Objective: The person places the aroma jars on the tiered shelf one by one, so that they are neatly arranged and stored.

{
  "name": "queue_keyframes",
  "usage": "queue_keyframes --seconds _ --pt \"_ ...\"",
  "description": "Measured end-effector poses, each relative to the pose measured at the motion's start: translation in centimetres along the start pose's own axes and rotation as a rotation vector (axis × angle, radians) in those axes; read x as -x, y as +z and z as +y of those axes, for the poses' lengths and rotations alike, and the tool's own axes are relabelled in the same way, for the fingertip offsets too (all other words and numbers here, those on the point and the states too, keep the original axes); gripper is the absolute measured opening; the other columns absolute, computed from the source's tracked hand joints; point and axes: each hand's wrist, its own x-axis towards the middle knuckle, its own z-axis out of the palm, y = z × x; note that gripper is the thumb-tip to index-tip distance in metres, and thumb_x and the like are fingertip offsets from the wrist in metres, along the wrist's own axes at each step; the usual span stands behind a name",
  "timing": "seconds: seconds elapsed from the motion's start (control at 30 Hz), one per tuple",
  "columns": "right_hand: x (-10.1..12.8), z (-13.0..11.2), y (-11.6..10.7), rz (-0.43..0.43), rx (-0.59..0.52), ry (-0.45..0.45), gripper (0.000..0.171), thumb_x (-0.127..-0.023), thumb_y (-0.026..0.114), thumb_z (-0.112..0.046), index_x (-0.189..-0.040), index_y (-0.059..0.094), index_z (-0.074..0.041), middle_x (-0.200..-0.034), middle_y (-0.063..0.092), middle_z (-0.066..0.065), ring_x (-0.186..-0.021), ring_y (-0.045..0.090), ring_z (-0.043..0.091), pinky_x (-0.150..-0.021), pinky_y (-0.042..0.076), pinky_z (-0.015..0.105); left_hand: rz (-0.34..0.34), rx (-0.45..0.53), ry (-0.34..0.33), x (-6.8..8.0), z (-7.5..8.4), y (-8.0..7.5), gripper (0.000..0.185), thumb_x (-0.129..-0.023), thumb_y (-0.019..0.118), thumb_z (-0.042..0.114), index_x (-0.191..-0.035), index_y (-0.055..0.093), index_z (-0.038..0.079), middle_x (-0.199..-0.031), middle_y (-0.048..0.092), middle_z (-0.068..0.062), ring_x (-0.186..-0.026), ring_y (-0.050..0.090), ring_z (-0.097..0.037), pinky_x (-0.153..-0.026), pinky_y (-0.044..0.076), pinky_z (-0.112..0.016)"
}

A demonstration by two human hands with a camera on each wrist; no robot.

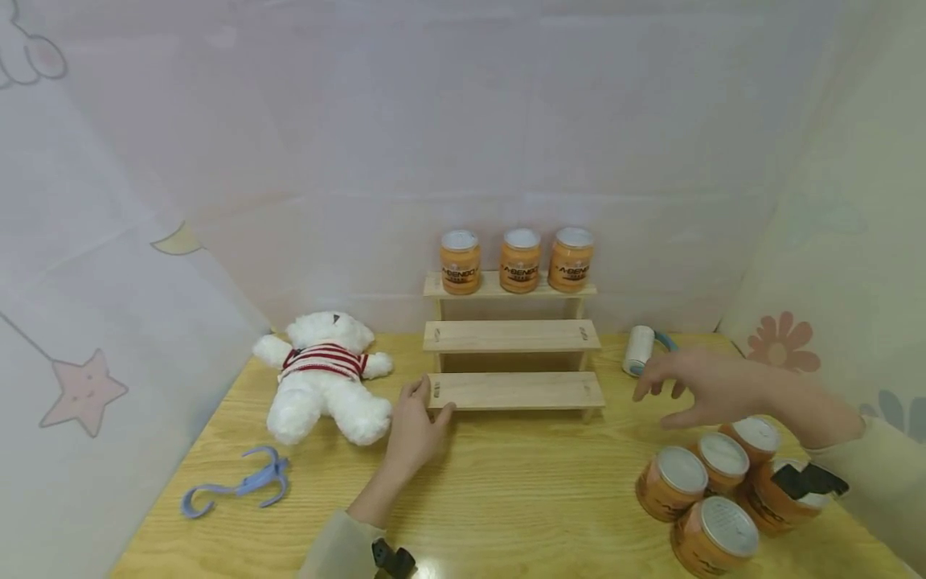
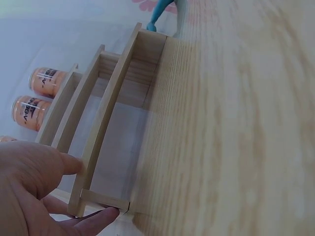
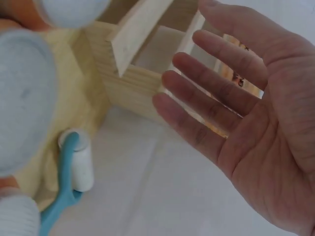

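A three-tier wooden display shelf [image 1: 517, 391] stands against the back wall. Three orange cans with pale lids, one of them a can [image 1: 520, 261] in the middle, stand on its top tier. My left hand [image 1: 415, 430] grips the left end of the lowest tier; in the left wrist view its thumb and fingers [image 2: 101, 221] lie about the board's corner and leg. Held in the air at the right, my right hand [image 1: 712, 390] has its fingers spread and holds nothing. Below it several more orange cans cluster on the table, the nearest a can [image 1: 727, 527] at the front.
A white plush bear [image 1: 329, 386] in a striped sweater lies left of the shelf. In front of it is a blue-purple hooked plastic piece [image 1: 249, 481]. A lint roller [image 3: 82, 169] with a teal handle lies right of the shelf. Cloth walls surround the wooden table [image 1: 506, 498].
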Motion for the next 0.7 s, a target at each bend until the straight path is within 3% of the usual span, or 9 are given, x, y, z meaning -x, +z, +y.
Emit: queue_keyframes --seconds 0.4,0.7 --pt "1.1 0.2 3.9 -0.099 -0.126 0.015 0.032 -0.095 0.083 -0.035 -0.123 0.070 -0.031 -0.119 0.067 -0.009 -0.104 0.058 0.002 -0.072 0.058 0.024 0.000 -0.008 0.002 -0.1 -0.1 0.2 0.074 -0.103 0.073 0.027 -0.155 0.041 -0.015 -0.152 0.050 -0.037 -0.140 0.054 -0.051 -0.113 0.051 -0.059" --pt "1.2 0.0 4.9 -0.131 -0.155 0.026 0.033 -0.093 0.085 -0.034 -0.122 0.071 -0.029 -0.118 0.069 -0.008 -0.103 0.062 0.003 -0.070 0.060 0.026 -0.001 -0.002 -0.010 -0.1 0.0 0.0 0.075 -0.103 0.073 0.027 -0.156 0.040 -0.014 -0.153 0.049 -0.036 -0.141 0.053 -0.051 -0.114 0.050 -0.059"
